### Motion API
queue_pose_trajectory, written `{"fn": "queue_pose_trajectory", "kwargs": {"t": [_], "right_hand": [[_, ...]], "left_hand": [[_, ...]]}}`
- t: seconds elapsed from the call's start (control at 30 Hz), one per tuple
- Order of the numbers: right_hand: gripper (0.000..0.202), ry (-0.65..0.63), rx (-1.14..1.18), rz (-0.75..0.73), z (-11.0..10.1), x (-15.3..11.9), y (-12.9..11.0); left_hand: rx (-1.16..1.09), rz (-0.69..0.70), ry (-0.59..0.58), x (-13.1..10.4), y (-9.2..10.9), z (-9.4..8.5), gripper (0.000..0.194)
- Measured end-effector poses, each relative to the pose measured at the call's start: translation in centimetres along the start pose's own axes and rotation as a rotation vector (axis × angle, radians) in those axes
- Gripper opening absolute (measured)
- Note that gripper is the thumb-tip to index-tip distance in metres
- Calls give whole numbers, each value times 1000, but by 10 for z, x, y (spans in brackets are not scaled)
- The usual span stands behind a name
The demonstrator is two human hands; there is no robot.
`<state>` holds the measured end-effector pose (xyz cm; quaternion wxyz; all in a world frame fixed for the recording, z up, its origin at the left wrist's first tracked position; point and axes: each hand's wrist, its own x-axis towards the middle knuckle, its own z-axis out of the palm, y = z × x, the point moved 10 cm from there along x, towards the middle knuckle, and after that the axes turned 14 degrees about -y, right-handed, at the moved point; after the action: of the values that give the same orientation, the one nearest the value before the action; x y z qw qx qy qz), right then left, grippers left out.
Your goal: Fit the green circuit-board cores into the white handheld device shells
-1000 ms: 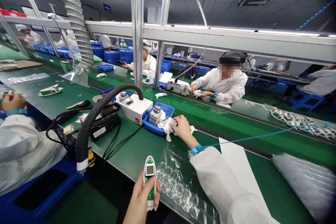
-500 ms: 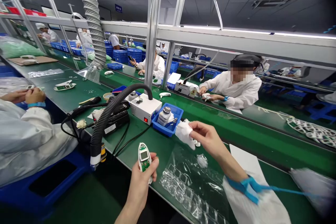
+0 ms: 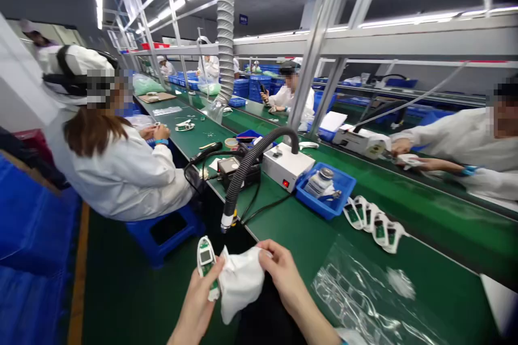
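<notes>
My left hand is closed around a white oval device shell with a green circuit board and a small screen facing up. A white cloth hangs between my hands, its left edge against my left thumb. My right hand pinches the cloth's upper right corner between thumb and fingers. Both hands are in front of the green bench's near edge. Several similar white shells with green boards lie in a row on the bench to the right.
A blue tray holds a bottle. Beside it stand a white box and a black flexible hose. Clear plastic film lies at the right. One person sits at the left; another works across the bench.
The view has swung left. My right hand has brought the cloth from beside the blue tray to the device in my left hand. The row of shells now shows.
</notes>
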<state>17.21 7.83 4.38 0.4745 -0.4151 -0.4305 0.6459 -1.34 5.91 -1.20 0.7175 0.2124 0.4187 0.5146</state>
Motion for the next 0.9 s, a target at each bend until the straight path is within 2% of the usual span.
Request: {"fn": "queue_pose_trajectory", "kwargs": {"t": [0.1, 0.2, 0.27, 0.4, 0.5, 0.63, 0.8, 0.9], "right_hand": [[25, -35, 11, 48, 33, 47, 37], [28, -50, -30, 31, 40, 74, 50], [29, -55, -72, -1, 34, 78, 49], [30, -71, -137, -32, 23, 72, 51], [25, -91, -157, -35, 28, 67, 62], [32, -106, -160, -39, 35, 66, 81], [45, -163, -126, -24, 38, 64, 96], [45, -189, -110, 9, 43, 62, 102]], "left_hand": [[-31, 43, 85, 24, 21, -45, 19], [-36, 60, 95, 49, 29, -60, 8], [-29, 51, 60, 61, 27, -56, 5], [-20, 24, -25, 76, 13, -36, 8], [-27, 4, -56, 83, 3, -23, 8], [-75, -26, -67, 93, -3, -11, 12], [-176, -167, -149, 87, -10, 0, 21], [-221, -191, -146, 78, -9, -5, 24]]}}
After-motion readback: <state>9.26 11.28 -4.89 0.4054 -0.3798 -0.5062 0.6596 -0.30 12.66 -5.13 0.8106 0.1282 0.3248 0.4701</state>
